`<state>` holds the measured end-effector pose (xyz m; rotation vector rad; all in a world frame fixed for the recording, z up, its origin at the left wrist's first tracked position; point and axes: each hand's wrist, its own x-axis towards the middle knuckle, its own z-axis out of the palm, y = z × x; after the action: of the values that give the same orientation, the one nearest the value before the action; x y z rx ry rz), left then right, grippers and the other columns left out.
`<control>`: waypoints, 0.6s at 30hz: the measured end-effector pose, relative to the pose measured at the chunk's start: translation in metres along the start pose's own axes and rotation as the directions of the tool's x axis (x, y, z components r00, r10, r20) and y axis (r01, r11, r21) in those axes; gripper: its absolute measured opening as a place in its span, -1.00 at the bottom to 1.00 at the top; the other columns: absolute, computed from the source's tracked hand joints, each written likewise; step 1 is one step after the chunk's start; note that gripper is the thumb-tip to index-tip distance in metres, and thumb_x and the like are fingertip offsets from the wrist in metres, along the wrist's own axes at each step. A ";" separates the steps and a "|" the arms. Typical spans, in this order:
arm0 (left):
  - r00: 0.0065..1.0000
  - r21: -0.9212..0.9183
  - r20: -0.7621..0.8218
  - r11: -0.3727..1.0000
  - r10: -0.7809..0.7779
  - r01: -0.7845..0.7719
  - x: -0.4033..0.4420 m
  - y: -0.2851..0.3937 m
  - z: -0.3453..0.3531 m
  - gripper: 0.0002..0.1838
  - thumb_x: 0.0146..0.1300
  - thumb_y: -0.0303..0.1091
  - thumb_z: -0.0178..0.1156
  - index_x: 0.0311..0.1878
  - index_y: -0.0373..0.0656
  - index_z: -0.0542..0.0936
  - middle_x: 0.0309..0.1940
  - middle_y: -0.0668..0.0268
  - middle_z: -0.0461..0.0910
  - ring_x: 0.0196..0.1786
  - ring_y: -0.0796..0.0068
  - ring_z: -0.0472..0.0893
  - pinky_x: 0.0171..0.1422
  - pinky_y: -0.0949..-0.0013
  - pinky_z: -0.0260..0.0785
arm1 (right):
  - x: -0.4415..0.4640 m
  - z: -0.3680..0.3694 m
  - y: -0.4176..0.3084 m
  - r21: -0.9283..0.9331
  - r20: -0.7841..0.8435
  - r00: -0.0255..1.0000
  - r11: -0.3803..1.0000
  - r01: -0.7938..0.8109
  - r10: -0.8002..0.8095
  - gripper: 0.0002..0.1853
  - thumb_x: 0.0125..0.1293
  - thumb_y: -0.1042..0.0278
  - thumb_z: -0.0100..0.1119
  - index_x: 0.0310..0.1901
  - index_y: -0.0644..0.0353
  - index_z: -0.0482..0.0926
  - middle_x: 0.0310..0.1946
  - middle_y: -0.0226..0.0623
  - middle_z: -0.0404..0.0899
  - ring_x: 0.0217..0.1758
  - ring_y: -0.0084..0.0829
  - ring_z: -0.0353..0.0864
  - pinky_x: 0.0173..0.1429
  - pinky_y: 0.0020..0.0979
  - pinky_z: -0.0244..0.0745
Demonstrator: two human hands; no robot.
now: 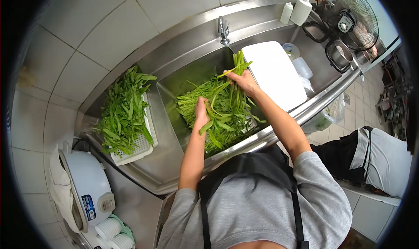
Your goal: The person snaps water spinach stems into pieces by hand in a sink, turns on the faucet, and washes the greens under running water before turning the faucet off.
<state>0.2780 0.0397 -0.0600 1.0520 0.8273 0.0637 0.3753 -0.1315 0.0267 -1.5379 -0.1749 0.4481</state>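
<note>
Long leafy green stems (224, 114) fill much of the metal sink basin (168, 103). My right hand (244, 81) is closed round a bunch of stems near the basin's back right, with a yellowish stalk sticking out at the fingers. Lower and to the left, my left hand (201, 111) is closed at the leafy stems, and some leaves hang beside its wrist. On the left counter, more leafy greens (124, 111) are heaped on a white perforated tray (144, 146).
A faucet (224, 31) stands behind the basin. A white board (275, 74) lies to its right, beside plastic containers, pots, bottles and a fan (349, 20). At left are a rice cooker (94, 188) and stacked cups. A person (379, 162) is at lower right.
</note>
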 end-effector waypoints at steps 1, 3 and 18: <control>0.998 -0.038 0.016 0.997 0.068 -0.067 0.002 -0.004 -0.008 -0.77 0.22 -0.21 -0.13 -0.36 -0.16 0.39 -0.49 0.31 0.36 -0.57 0.50 0.31 -0.47 0.39 0.20 | -0.003 -0.002 -0.007 0.035 -0.014 1.000 0.999 0.023 -0.022 -0.72 0.05 0.11 0.29 -0.43 0.18 0.58 -0.61 -0.43 0.48 -0.64 -0.68 0.33 -0.57 -0.58 0.20; 0.980 -0.107 0.039 0.976 0.193 -0.188 0.003 -0.012 -0.021 -0.77 0.26 -0.24 -0.19 -0.32 -0.17 0.38 -0.45 0.30 0.37 -0.54 0.51 0.36 -0.47 0.38 0.22 | -0.009 -0.009 -0.022 -0.094 0.004 0.998 0.994 -0.058 0.058 -0.67 0.06 0.05 0.27 -0.38 0.19 0.60 -0.64 -0.41 0.49 -0.69 -0.68 0.32 -0.62 -0.58 0.17; 0.773 0.714 0.418 0.353 0.477 -0.605 -0.045 0.079 0.021 -0.48 0.15 -0.02 0.11 -0.06 -0.35 0.49 -0.30 -0.08 0.56 -0.19 0.06 0.57 -0.08 0.20 0.36 | 0.013 -0.026 0.007 -0.218 0.381 0.924 0.973 0.082 0.007 -0.69 0.01 0.10 0.33 -0.45 0.16 0.48 -0.61 -0.46 0.49 -0.64 -0.67 0.36 -0.64 -0.62 0.16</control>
<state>0.2853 0.0471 0.0327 2.2200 0.2820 0.1790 0.3957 -0.1502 0.0170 -1.6576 -0.5756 0.7144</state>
